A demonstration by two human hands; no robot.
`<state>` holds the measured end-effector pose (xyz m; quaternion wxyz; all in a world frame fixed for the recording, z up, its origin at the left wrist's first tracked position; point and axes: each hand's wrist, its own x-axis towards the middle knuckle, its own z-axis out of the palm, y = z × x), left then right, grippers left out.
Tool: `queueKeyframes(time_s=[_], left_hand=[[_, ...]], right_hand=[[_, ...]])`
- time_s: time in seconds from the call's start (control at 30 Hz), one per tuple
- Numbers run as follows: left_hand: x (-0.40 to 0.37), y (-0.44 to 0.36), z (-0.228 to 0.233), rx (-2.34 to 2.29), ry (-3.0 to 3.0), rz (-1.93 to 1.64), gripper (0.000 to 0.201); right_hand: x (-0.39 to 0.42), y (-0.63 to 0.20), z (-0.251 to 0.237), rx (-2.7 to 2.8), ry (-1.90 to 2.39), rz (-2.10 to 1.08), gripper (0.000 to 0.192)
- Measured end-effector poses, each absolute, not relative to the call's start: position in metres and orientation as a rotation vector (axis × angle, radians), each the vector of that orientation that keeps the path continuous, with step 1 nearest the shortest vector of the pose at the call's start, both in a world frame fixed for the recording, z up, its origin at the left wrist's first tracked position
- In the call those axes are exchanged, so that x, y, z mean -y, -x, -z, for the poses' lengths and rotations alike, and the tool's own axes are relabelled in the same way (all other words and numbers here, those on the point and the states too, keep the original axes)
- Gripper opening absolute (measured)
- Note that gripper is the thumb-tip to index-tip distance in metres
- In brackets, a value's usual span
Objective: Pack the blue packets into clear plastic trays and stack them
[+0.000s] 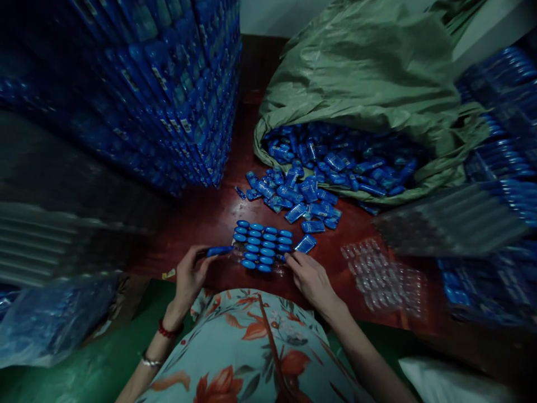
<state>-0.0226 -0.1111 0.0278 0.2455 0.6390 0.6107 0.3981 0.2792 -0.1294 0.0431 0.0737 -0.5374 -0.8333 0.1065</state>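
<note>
A: Head view, the only 1. Left hand?

B: Pinching 1 blue capsule-shaped piece between thumb and fingertips, closed snugly on its near end. Long axis lying roughly left-to-right, free end pointing right toward the clear blister tray.

A: And the tray?

B: Resting on the dark red tabletop, directly ahead of the floral-print lap. Mostly filled with blue pieces in 3 rows or so, each lying crosswise like the held one. Exact count hard to tell.

A: Right hand?

B: Fingertips down at the tray's right near corner, touching its edge, loosely curled. Holding nothing that shows; looks like steadying. Just beyond those fingertips, 1 loose blue packet.

A: Which hand nearer the open pockets?

B: Left, judging by the held piece lying just beside the tray's left edge, already roughly parallel to the seated ones. Short sideways shift to the right, little turning needed, by the look of it.

A: Surroundings?

B: Scattered pile of blue pieces beyond the tray, spilling from a green sack at upper right. Tall stack of filled blue packs at upper left. Empty clear trays lying flat to the right, well apart from either hand. Red bead bracelet on the left wrist.
</note>
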Motion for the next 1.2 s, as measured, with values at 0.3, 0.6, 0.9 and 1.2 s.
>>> queueKeyframes(time_s=[0.3, 0.6, 0.9, 1.2], left_hand=[[0.092, 0.005, -0.023, -1.174, -2.464, -0.719, 0.033], [0.085, -0.002, -0.03, -0.971, -2.685, -0.487, 0.032], [0.007, -0.015, -0.033, -1.31, -2.239, -0.83, 0.023], [-0.089, -0.08, -0.017, -1.495, -2.369, -0.28, 0.033]], right_hand=[[0.104, -0.259, -0.069, 2.853, 1.571, -0.385, 0.026], [0.134, -0.263, -0.035, 2.317, 1.664, -0.257, 0.032], [0.116, -0.302, -0.022, 1.472, 2.265, -0.273, 0.048], [0.093, -0.316, -0.013, 1.421, 2.041, -0.755, 0.032]])
